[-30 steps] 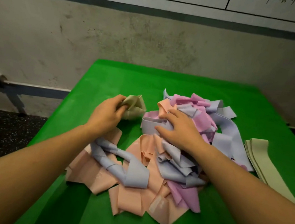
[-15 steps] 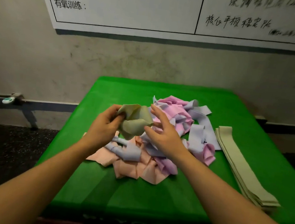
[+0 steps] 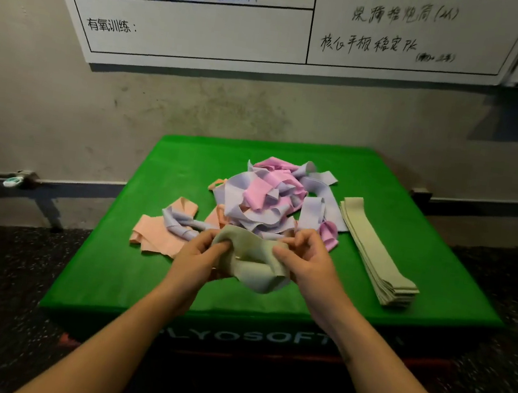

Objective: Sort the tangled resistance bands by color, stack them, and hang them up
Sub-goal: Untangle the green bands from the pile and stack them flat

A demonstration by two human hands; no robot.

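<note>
A crumpled pale green band (image 3: 251, 260) hangs between my two hands above the near part of the green table (image 3: 189, 168). My left hand (image 3: 199, 256) grips its left end and my right hand (image 3: 305, 260) pinches its right end. Behind them lies a tangled heap of lilac, pink and peach bands (image 3: 270, 197). A flat stack of pale green bands (image 3: 374, 253) lies along the table's right side.
A peach band with a twisted lilac one (image 3: 165, 227) lies at the heap's left. A whiteboard with handwriting (image 3: 273, 18) hangs on the wall behind. Dark speckled floor surrounds the table. A rail runs along the wall at the left (image 3: 25, 179).
The pale green band came out of the heap, gripped by my left hand, and moved toward me. My right hand left the heap and took its other end. The camera pulled back.
</note>
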